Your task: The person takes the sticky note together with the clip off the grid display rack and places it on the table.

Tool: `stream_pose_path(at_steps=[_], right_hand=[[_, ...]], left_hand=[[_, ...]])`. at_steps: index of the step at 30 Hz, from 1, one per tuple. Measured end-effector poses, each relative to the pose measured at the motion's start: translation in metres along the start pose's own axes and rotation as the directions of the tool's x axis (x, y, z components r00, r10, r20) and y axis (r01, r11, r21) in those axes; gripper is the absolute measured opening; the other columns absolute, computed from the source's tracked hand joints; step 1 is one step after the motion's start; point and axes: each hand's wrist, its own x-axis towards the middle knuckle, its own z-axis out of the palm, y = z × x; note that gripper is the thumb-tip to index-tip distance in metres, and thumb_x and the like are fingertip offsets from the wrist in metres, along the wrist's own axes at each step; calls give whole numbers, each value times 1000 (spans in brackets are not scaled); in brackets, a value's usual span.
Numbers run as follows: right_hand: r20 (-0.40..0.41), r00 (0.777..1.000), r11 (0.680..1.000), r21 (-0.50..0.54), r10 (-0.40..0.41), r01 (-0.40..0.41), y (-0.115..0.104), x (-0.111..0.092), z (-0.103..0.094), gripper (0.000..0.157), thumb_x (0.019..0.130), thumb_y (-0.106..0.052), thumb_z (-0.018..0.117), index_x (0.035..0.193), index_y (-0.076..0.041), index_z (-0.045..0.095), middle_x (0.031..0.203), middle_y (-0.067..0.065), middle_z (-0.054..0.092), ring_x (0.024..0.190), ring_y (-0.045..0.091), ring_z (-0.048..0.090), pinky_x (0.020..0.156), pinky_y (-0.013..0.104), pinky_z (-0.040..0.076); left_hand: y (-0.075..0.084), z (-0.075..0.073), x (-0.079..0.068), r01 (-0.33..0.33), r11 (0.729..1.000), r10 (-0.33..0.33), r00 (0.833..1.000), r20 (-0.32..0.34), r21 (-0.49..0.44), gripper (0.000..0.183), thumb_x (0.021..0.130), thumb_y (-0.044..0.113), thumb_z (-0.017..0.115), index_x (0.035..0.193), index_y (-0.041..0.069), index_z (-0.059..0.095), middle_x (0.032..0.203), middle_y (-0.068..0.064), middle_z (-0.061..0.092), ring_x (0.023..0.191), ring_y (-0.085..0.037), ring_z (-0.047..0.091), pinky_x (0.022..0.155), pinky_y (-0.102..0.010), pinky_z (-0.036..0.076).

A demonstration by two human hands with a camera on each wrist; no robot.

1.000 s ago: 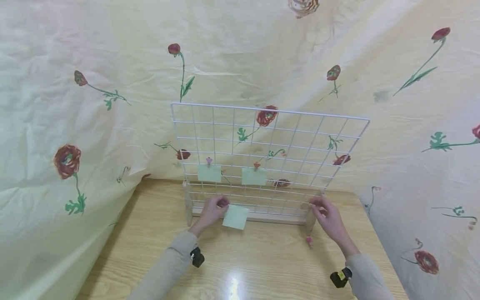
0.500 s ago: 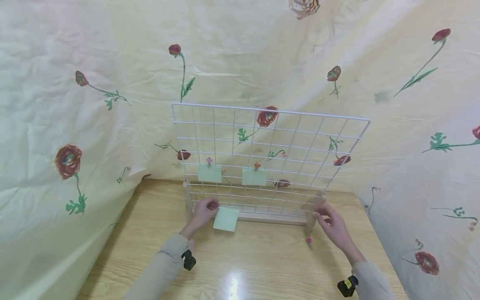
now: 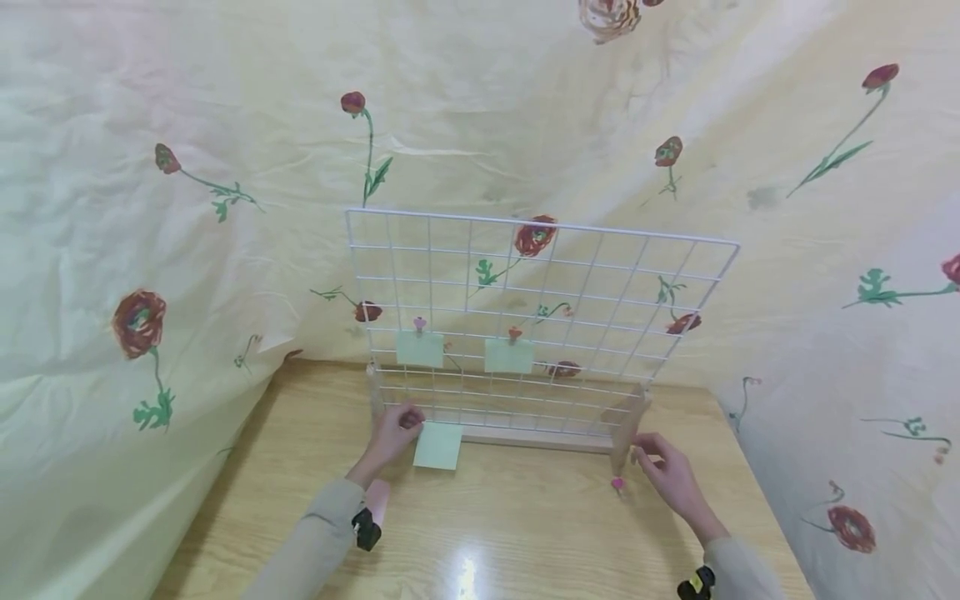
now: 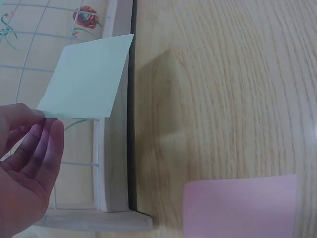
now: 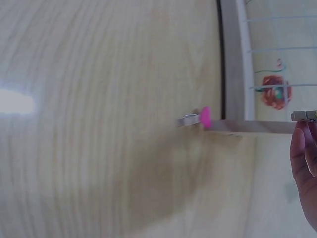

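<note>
My left hand (image 3: 395, 431) pinches a pale green paper note (image 4: 86, 79) by one corner between thumb and fingers, in front of the lower left of a white wire grid rack (image 3: 540, 292). The note is held up off the table and casts a shadow. My right hand (image 3: 670, 475), beside the rack's right wooden foot (image 3: 626, 429), pinches a small wooden clothespin (image 5: 303, 115) with a bit of yellow at its end. Another clothespin, with a pink top (image 5: 204, 117), lies on the table at the front of that foot.
Two green notes hang on the grid: the left one (image 3: 420, 349) under a purple-topped clothespin (image 3: 420, 323), the right one (image 3: 509, 356) under a red-topped clothespin (image 3: 515, 332). A pink note (image 4: 240, 206) lies on the wooden table (image 3: 525, 508), partly behind my left wrist. Flowered cloth (image 3: 247, 100) surrounds the table.
My left hand has carried the green note to the left and slightly nearer. My right hand has come down along the rack's right foot with its clothespin. The pink note has come into sight.
</note>
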Motion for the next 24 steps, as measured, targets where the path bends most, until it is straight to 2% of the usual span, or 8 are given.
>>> stream_pose_path(at_steps=[4, 9, 16, 20, 24], right_hand=[[7, 1000, 1000, 6, 24, -24, 6, -6, 2, 15, 90, 7, 60, 105, 8, 60, 97, 23, 65, 86, 7, 59, 63, 24, 55], [29, 995, 996, -6, 95, -94, 15, -12, 4, 15, 91, 4, 60, 105, 8, 60, 97, 21, 66, 85, 7, 59, 64, 24, 54], [79, 980, 982, 25, 184, -187, 26, -20, 10, 15, 91, 5, 58, 105, 11, 59, 96, 23, 65, 82, 26, 64, 62, 26, 55], [96, 970, 972, 44, 224, -229, 28, -23, 13, 16, 92, 4, 57, 105, 12, 58, 98, 24, 63, 83, 29, 64, 61, 28, 55], [125, 958, 961, 66, 258, -268, 31, -24, 15, 16, 92, 5, 56, 107, 13, 57, 99, 25, 63, 83, 30, 63, 61, 29, 56]], left_hand=[[-6, 0, -1, 21, 1000, -21, 1000, -6, 9, 13, 80, -12, 66, 90, -3, 64, 85, -11, 65, 79, -21, 61, 73, -27, 54], [-11, 0, -4, 38, 999, -37, 999, -16, 17, 13, 80, -12, 65, 89, -2, 64, 85, -11, 64, 78, -21, 62, 72, -28, 54], [-18, -3, -9, 37, 999, -36, 999, -27, 30, 14, 79, -13, 66, 86, -1, 63, 83, -12, 63, 77, -22, 61, 71, -29, 54], [-24, -5, -13, 59, 997, -57, 998, -35, 50, 13, 79, -12, 66, 86, -1, 63, 82, -12, 63, 77, -21, 60, 71, -29, 53], [-30, -6, -15, 53, 995, -51, 998, -33, 82, 13, 79, -12, 65, 87, -1, 64, 82, -11, 63, 76, -21, 60, 70, -31, 54]])
